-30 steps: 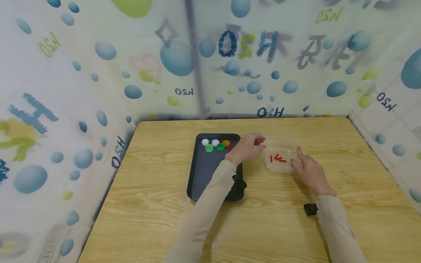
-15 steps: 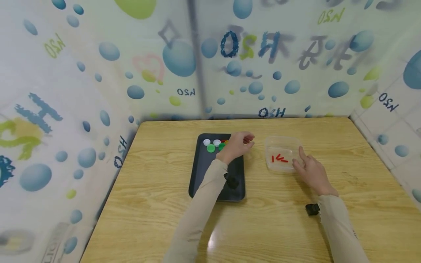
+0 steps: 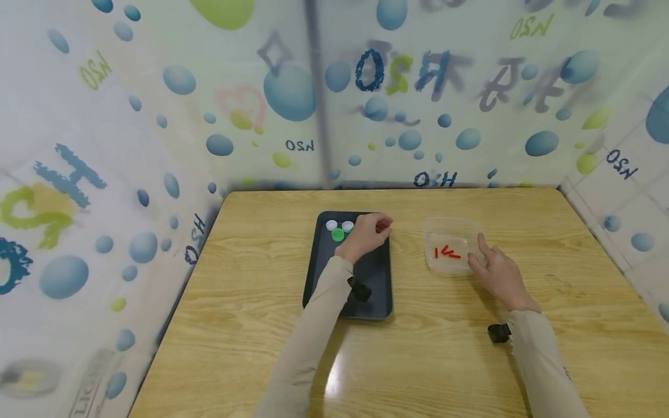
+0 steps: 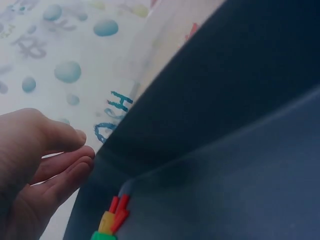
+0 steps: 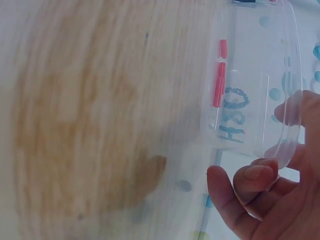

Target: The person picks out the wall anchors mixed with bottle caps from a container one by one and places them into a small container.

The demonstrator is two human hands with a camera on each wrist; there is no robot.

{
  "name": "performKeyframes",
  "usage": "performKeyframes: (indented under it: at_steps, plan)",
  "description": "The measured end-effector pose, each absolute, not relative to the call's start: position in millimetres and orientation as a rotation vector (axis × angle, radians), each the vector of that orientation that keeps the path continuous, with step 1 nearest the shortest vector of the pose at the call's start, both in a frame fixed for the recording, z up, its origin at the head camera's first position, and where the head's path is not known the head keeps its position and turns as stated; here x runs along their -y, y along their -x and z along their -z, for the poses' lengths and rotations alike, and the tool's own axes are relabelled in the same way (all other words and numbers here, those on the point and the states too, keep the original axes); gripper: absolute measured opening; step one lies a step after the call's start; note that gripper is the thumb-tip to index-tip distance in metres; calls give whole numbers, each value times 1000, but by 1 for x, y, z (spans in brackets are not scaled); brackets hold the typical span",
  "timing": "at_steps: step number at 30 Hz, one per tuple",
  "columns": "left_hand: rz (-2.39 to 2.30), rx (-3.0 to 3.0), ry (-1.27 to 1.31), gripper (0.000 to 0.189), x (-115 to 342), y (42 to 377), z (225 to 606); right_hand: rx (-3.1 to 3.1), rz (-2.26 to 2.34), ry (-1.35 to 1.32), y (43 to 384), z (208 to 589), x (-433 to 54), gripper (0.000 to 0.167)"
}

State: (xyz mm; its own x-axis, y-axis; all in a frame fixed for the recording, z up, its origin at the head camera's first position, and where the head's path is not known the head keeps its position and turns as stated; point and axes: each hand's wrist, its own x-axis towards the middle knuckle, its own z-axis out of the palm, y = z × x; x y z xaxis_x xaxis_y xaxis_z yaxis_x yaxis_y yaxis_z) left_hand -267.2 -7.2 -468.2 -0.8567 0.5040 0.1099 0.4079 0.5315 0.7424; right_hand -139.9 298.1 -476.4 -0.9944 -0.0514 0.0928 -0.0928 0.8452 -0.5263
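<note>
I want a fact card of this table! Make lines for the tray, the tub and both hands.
Table: light wood
Dark tray: two white caps, a light green cap, a yellow piece and red pieces; others may be hidden
Clear tub: four red sticks inside
Left hand: over the tray's far right part, nothing seen in its fingers
Right hand: holds the tub's right side

Wooden counter, light brown with visible grain, spread before you | far corners rounded, light shining off its surface on your side | dark tray lying flat on it, long sides running away from you | clear box to the tray's right, near but apart
</note>
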Motion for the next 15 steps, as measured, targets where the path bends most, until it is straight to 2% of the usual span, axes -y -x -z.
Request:
performKeyframes:
  at_steps: [15]
  plan:
    - [-1220,-2658,-712,28,21,270,480,2913,-859,-139,140,478,-298,66]
